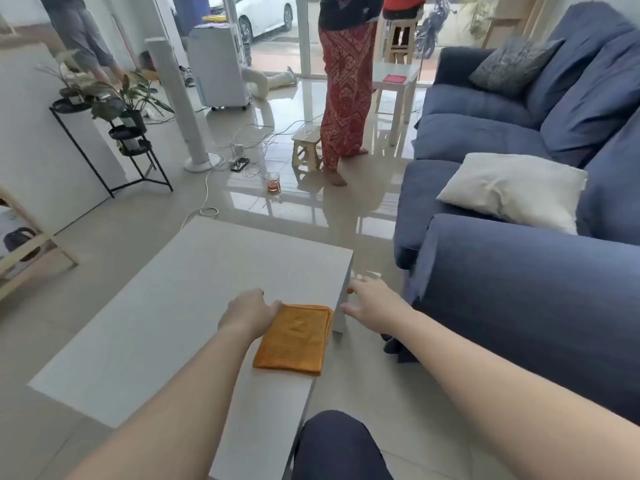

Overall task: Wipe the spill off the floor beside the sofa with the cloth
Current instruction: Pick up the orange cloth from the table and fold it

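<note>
A folded orange cloth (294,337) lies on the right edge of a low white table (166,323). My left hand (247,311) rests at the cloth's left far corner, its fingers touching the fabric; a grip cannot be made out. My right hand (372,301) hovers with fingers spread just past the table's right edge, above the floor, holding nothing. The blue sofa (519,282) stands right of it. The glossy tiled floor (367,233) between table and sofa shows reflections; I cannot pick out a spill on it.
A glass of reddish drink (273,182) stands on the floor ahead, near cables and a power strip (237,152). A person in a red patterned skirt (344,98) stands by a small wooden stool (306,147). A white cushion (516,190) lies on the sofa. My knee (337,448) is at the bottom.
</note>
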{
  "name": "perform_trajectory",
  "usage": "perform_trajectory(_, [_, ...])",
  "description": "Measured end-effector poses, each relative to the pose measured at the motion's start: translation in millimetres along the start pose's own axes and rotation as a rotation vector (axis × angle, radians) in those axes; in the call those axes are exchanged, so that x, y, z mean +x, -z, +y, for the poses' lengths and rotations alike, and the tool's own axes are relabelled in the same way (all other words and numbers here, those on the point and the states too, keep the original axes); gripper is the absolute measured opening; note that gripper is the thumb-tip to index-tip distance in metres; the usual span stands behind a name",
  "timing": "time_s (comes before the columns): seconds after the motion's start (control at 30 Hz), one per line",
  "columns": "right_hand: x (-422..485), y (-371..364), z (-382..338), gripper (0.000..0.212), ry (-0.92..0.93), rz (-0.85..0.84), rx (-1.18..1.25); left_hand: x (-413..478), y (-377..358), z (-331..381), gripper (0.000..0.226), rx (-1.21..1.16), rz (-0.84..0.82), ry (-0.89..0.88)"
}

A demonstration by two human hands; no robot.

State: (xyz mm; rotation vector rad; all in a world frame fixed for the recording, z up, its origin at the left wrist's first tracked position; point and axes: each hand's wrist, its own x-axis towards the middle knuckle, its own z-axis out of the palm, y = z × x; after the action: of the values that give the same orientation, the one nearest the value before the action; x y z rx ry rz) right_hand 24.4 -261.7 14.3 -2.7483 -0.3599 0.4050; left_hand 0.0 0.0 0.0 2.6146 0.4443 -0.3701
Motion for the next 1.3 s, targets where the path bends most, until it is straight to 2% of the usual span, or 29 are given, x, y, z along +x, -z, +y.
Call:
perform_trajectory(0.13, [26.3,-32.1,-9.5,0.05,-0.016,-0.063,0.051,17.1,-23.6,-15.8,0.053,-0.053,0.002,0.104])
perform_trajectory(0.27, [47.7,-60.8,-19.9,0.049,0.0,-0.079,0.079,29.9,-42.0,-19.9,0.031,-0.067,0.09,0.131])
perform_trajectory(0.43, [63.4,-82.4,-25.3,0.036,-0.03,-0.001,0.092,39.6,-50.9,-16.3,0.029,-0.094,0.13,0.109])
perform_trajectory(0.53, [70.9,-86.5,-25.8,0.03,-0.055,-0.014,0.079,45.2,-51.8,-16.9,0.022,-0.148,0.124,0.125])
perform_trajectory(0.63, [69.3,-87.5,-25.8,0.024,-0.052,-0.019,0.095,47.2,-52.2,-17.8,0.028,-0.254,0.112,0.11])
perform_trajectory(0.7, [63.5,-85.4,-23.4,0.015,-0.066,-0.006,0.165,43.4,-52.0,-17.6,0.033,-0.337,0.099,0.086])
perform_trajectory(0.8, [51.1,-78.3,-15.0,0.007,-0.066,0.015,0.308,33.3,-48.9,-11.6,0.028,-0.408,0.106,0.016])
perform_trajectory(0.93, [23.8,-60.4,2.8,0.023,-0.057,0.037,0.469,16.3,-41.0,6.0,0.022,-0.465,0.094,-0.104])
perform_trajectory(0.97, [15.3,-55.2,8.6,0.025,-0.052,0.045,0.483,11.8,-39.7,12.3,0.019,-0.479,0.09,-0.134])
perform_trajectory(1.1, [-22.8,-31.9,37.7,0.01,-0.054,0.097,0.475,-12.9,-37.0,47.1,0.01,-0.514,0.033,-0.238])
perform_trajectory(1.3, [-88.7,-3.1,99.2,0.009,-0.111,0.191,0.487,-52.5,-58.0,111.3,0.015,-0.49,-0.06,-0.388])
